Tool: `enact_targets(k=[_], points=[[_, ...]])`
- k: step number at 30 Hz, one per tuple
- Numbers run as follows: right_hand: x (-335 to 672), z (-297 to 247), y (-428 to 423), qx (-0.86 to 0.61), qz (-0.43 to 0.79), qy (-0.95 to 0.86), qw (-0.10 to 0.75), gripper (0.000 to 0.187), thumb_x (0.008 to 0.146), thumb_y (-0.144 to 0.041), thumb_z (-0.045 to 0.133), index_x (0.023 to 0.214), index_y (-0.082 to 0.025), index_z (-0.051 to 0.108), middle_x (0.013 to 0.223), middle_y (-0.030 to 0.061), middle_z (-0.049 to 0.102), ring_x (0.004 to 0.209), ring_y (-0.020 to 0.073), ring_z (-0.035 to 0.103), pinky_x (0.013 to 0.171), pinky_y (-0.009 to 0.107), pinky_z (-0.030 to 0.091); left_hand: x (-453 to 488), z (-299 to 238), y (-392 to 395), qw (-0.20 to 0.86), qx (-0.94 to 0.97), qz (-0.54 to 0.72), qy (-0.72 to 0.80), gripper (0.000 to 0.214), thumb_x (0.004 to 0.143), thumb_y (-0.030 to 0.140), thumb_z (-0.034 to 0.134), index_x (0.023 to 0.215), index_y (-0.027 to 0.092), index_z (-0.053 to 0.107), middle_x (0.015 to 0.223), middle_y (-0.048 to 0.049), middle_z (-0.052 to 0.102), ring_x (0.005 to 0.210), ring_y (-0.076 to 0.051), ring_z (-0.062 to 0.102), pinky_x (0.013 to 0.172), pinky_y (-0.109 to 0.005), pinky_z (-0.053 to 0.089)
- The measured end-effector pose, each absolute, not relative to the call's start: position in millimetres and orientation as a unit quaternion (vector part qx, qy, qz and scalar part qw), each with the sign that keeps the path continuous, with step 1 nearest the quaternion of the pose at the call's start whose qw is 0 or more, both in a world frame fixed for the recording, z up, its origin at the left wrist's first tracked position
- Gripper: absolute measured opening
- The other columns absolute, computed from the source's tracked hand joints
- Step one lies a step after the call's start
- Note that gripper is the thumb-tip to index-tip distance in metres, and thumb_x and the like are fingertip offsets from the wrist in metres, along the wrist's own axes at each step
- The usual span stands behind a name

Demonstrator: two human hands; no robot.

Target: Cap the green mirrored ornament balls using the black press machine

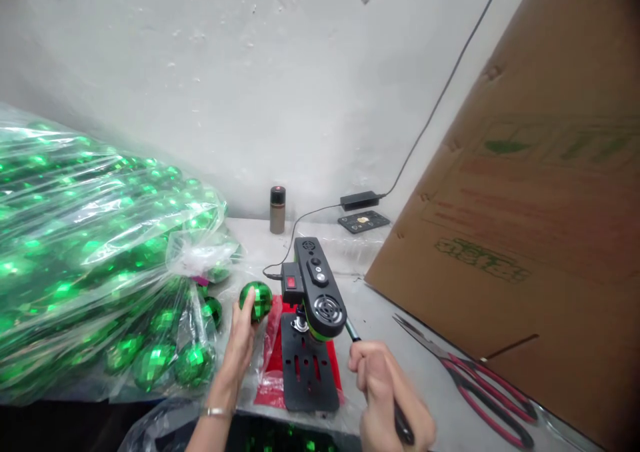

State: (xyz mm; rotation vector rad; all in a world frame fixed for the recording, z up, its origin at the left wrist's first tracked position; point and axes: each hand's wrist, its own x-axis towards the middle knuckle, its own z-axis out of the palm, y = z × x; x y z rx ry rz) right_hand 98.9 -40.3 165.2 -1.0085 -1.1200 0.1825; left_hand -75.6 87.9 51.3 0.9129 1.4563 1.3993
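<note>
My left hand (241,337) is closed around a shiny green mirror-tiled ball (259,301), just left of a black machine (325,285). My right hand (390,392) wraps round a black-handled metal rod (354,333) that runs up to the machine's right side; how it joins there is hidden. The machine has round vents, small buttons and a red switch (291,282). Its slotted black base plate (310,393) lies over red plastic (270,387). Several similar balls (195,363) sit under clear plastic to the left of my left hand.
A large clear bag of green balls (90,239) fills the left. Red-and-black scissors (467,379) lie beside a leaning cardboard box (505,225) on the right. A dark-capped bottle (277,212), power adapter (360,201) and phone (363,221) stand near the wall. Clear plastic (165,425) lies below.
</note>
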Motion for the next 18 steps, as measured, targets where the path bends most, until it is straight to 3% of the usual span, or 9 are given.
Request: enact_targets(k=[2,5,9,11,15,18], points=[[104.6,175.3,-36.4,-0.440,0.072,-0.544,0.710,0.044,0.115,-0.025,0.052,0.071,-0.023,0.051,0.064,-0.0021,0.052,0.057,0.0113,0.051,0.054,0.027,0.037,-60.9,36.5,57.3,0.497,0.324,0.572,0.566,0.064,0.100,0.076,0.058,0.133,0.021,0.064,0.134,-0.0162,0.079,0.120,-0.029,0.080,0.100,-0.040,0.066],[110.0,186.5,-33.9,-0.445,0.068,-0.562,0.693,0.045,0.115,-0.025,0.050,0.071,-0.023,0.052,0.063,-0.0020,0.053,0.056,0.0117,0.053,0.054,0.026,0.040,-41.1,14.9,22.3,0.533,0.294,0.565,0.557,0.075,0.093,0.082,0.066,0.140,0.024,0.060,0.135,-0.0129,0.079,0.119,-0.029,0.080,0.099,-0.037,0.066],[110.4,190.1,-35.5,-0.446,0.070,-0.567,0.689,0.043,0.115,-0.025,0.050,0.072,-0.023,0.053,0.064,-0.0025,0.054,0.056,0.0111,0.054,0.054,0.025,0.042,-31.2,-5.5,-0.4,0.522,0.330,0.556,0.556,0.089,0.088,0.078,0.075,0.150,0.022,0.046,0.127,-0.0141,0.080,0.115,-0.031,0.081,0.101,-0.043,0.065],[110.2,188.9,-36.7,-0.443,0.074,-0.571,0.687,0.042,0.114,-0.023,0.050,0.072,-0.022,0.052,0.065,-0.0029,0.054,0.057,0.0105,0.054,0.055,0.024,0.042,-30.8,-11.0,-5.5,0.484,0.366,0.569,0.555,0.093,0.088,0.074,0.075,0.156,0.020,0.039,0.135,-0.0169,0.076,0.122,-0.032,0.078,0.107,-0.045,0.062],[111.5,184.2,-37.9,-0.434,0.083,-0.579,0.686,0.041,0.115,-0.020,0.048,0.074,-0.023,0.051,0.066,-0.0030,0.053,0.060,0.0106,0.054,0.057,0.023,0.043,-28.2,-16.0,-10.2,0.398,0.456,0.559,0.567,0.081,0.089,0.065,0.075,0.152,0.020,0.051,0.155,-0.0185,0.065,0.148,-0.036,0.063,0.123,-0.048,0.053],[112.6,181.1,-38.6,-0.432,0.086,-0.583,0.683,0.040,0.115,-0.020,0.048,0.075,-0.023,0.051,0.067,-0.0027,0.053,0.062,0.0111,0.054,0.058,0.024,0.044,-23.4,-18.2,-10.7,0.368,0.500,0.537,0.571,0.077,0.083,0.060,0.080,0.145,0.020,0.059,0.149,-0.0185,0.069,0.145,-0.040,0.064,0.123,-0.055,0.053]])
